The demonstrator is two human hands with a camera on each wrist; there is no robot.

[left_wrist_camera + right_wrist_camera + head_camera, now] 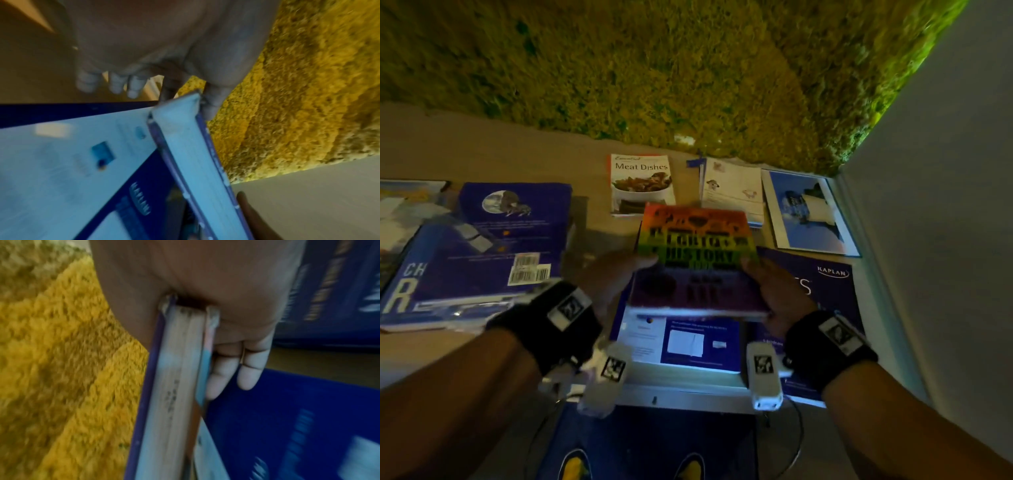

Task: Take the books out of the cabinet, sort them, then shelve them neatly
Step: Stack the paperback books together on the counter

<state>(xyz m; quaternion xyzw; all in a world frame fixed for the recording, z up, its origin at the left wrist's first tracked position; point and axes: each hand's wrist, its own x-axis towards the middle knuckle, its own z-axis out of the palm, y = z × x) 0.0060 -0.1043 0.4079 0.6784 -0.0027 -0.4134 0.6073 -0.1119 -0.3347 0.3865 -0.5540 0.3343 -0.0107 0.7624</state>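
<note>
A rainbow-covered history book (697, 260) hangs in the air over a blue-and-white book (681, 342) lying on the surface. My left hand (616, 274) grips its left edge, thumb on the cover. My right hand (774, 284) grips its right edge. The left wrist view shows the thumb and index finger pinching a corner of the book's page block (185, 138). In the right wrist view the fingers (236, 369) lie under the book (174, 386) and the thumb lies on top.
Other books lie flat on the tan surface: a purple one (510, 233) at left, a Meat Dishes cookbook (642, 183), a white booklet (732, 188), a blue-and-white one (808, 212), a Kaplan book (825, 291). Yellow-green shaggy rug (654, 68) beyond; white wall (945, 205) at right.
</note>
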